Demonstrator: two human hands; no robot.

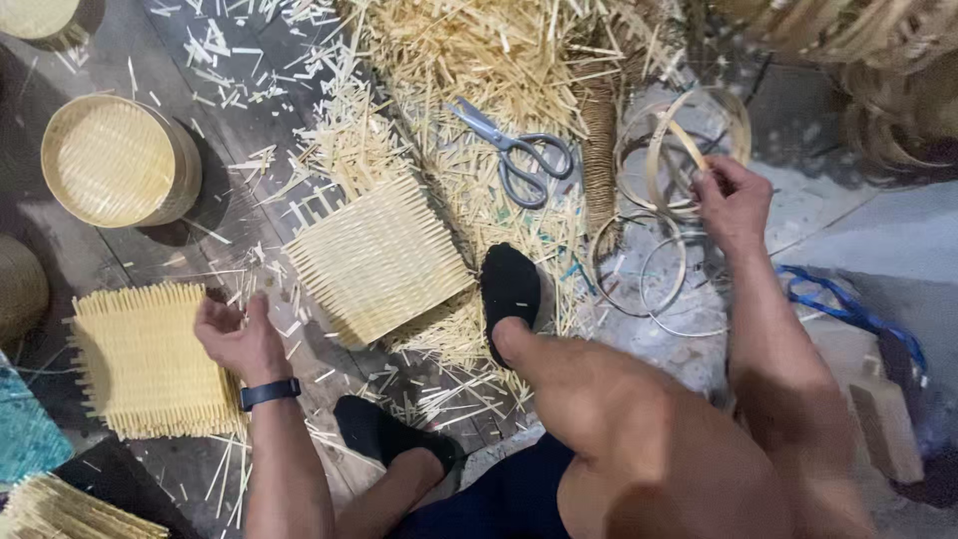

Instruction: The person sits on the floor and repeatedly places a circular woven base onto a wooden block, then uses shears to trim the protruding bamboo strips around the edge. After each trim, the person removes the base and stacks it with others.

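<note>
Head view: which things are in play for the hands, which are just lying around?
In hand:
- left hand on the woven mat at left
- right hand grasping a bamboo ring

Lying about:
- second woven mat
- scissors
- round basket
- loose splints
- blue strap

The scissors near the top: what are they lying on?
The scissors lie on a heap of loose bamboo splints and offcuts. The floor beneath them is covered by the heap, so it cannot be seen there.
</note>
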